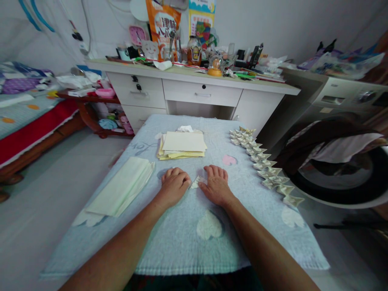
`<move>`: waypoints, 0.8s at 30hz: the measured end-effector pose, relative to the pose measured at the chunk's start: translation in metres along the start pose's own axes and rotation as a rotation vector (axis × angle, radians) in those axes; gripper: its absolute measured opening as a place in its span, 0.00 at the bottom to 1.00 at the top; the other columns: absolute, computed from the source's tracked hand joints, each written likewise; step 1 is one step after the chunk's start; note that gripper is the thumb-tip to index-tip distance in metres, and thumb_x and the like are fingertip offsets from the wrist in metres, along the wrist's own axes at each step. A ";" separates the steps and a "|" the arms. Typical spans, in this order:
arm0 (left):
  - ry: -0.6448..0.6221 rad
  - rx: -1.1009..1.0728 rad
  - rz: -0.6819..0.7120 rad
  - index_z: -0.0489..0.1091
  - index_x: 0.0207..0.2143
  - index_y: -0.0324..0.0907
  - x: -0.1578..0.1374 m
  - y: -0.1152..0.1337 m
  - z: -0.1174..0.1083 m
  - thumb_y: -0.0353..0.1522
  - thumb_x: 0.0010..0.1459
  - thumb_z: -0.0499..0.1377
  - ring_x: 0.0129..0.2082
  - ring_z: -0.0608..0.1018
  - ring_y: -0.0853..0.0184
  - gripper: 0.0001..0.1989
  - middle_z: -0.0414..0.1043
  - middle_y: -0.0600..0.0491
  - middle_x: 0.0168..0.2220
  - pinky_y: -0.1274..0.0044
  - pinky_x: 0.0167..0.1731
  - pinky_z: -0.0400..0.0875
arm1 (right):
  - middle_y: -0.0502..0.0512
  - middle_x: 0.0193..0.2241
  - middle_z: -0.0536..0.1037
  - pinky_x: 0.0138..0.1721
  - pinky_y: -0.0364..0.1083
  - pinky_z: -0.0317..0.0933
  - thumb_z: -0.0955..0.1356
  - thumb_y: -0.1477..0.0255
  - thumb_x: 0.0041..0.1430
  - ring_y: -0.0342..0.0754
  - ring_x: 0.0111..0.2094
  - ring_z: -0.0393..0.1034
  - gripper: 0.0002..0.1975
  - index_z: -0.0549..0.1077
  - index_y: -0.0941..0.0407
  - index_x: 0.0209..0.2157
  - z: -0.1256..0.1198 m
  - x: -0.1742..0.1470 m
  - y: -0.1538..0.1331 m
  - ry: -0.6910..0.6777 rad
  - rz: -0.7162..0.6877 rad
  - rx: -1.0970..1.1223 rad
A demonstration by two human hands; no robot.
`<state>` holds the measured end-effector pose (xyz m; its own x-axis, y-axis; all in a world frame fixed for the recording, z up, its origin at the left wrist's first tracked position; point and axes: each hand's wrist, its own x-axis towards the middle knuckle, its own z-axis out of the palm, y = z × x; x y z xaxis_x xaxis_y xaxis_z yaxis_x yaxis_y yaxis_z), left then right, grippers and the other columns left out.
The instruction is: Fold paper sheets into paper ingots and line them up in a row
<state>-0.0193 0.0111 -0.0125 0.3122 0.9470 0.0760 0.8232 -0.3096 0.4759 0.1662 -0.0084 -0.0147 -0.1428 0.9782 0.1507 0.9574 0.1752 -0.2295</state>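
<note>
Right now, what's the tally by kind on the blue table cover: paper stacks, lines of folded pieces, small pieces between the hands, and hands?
Paper stacks: 2 (cream-and-yellow stack, pale green stack)
Lines: 1 (line of folded pieces, overlapping, so not counted singly)
Small pieces between the hands: 1 (small folded piece)
Hands: 2 (left hand, right hand)
Total: 6

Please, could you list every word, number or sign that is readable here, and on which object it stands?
"津味": orange bag; characters below are unclear.
Script on the tablecloth: perhaps "for", not certain.
Too small or blurred to read: jar label, pink clock, blue-and-yellow printed item, washing machine panel.
</note>
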 end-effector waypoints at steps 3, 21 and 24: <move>0.019 0.026 0.026 0.72 0.31 0.45 -0.002 0.002 0.001 0.42 0.54 0.58 0.45 0.65 0.57 0.10 0.67 0.52 0.40 0.65 0.44 0.57 | 0.64 0.55 0.64 0.56 0.56 0.45 0.63 0.59 0.58 0.58 0.54 0.55 0.26 0.61 0.57 0.56 0.000 0.000 0.000 -0.004 -0.005 -0.005; 0.059 -0.035 0.261 0.74 0.45 0.54 0.002 0.003 0.014 0.31 0.57 0.58 0.46 0.64 0.61 0.15 0.66 0.53 0.44 0.67 0.48 0.59 | 0.65 0.56 0.63 0.57 0.57 0.43 0.61 0.57 0.59 0.58 0.56 0.54 0.29 0.59 0.58 0.57 0.001 0.000 -0.001 0.000 0.016 -0.006; 0.051 -0.032 0.245 0.75 0.45 0.53 0.003 0.003 0.015 0.32 0.56 0.58 0.45 0.64 0.61 0.14 0.67 0.53 0.43 0.68 0.47 0.59 | 0.65 0.56 0.64 0.58 0.58 0.42 0.62 0.55 0.58 0.59 0.56 0.54 0.31 0.60 0.59 0.57 0.002 -0.001 -0.001 0.008 0.016 -0.011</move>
<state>-0.0089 0.0115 -0.0240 0.4755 0.8476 0.2357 0.7105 -0.5280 0.4652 0.1644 -0.0090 -0.0168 -0.1255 0.9799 0.1553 0.9622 0.1583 -0.2215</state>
